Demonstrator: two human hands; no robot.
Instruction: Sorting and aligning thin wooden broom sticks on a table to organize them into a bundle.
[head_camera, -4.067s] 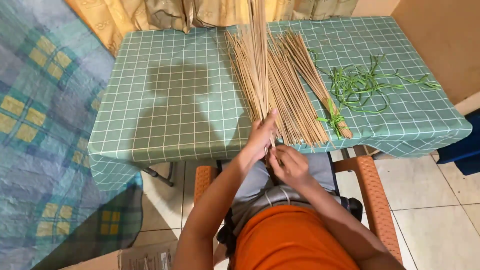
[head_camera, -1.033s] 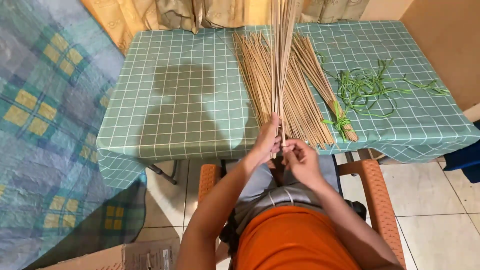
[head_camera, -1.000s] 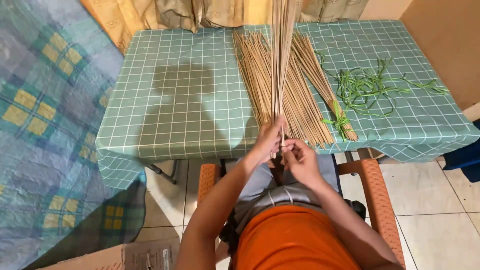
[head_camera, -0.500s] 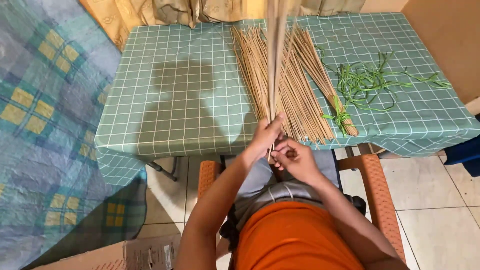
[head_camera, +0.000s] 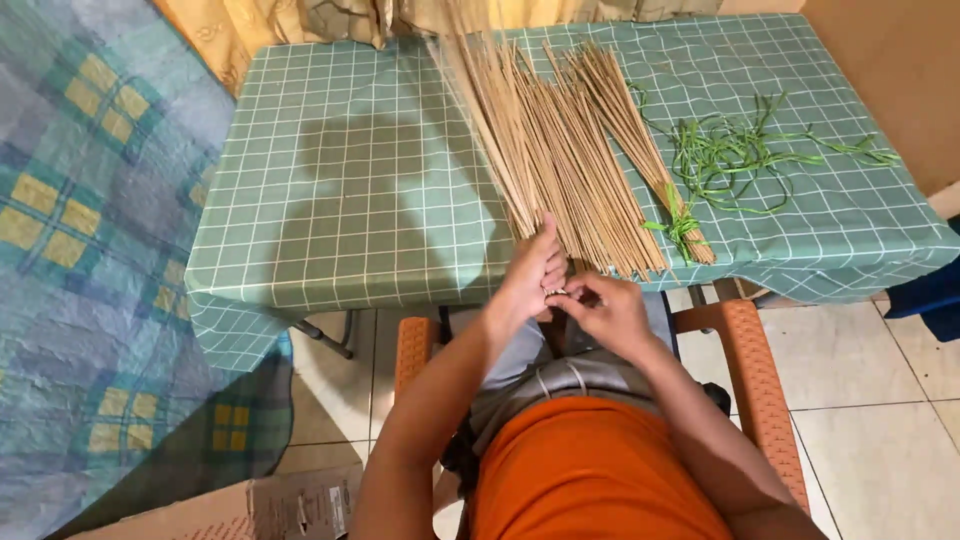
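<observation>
My left hand (head_camera: 532, 272) grips the near ends of a bunch of long tan sticks (head_camera: 492, 130) that lies slanting across the table toward the far edge. My right hand (head_camera: 603, 305) is right beside it, fingertips pinching at the stick ends between the two hands. A larger loose pile of the same sticks (head_camera: 585, 180) lies on the green checked tablecloth (head_camera: 360, 180). A tied bundle of sticks (head_camera: 640, 150) with a green strip knotted round its near end (head_camera: 678, 225) lies to the right.
Loose green strips (head_camera: 750, 150) are scattered on the table's right side. I sit in an orange-brown plastic chair (head_camera: 750, 360). A patterned blue-green quilt (head_camera: 90, 250) lies at left, a cardboard box (head_camera: 260, 505) on the tiled floor, curtains (head_camera: 300, 20) behind the table.
The bunch of sticks I held upright has come down and now lies slanted along the table. Both hands stay together at its near end.
</observation>
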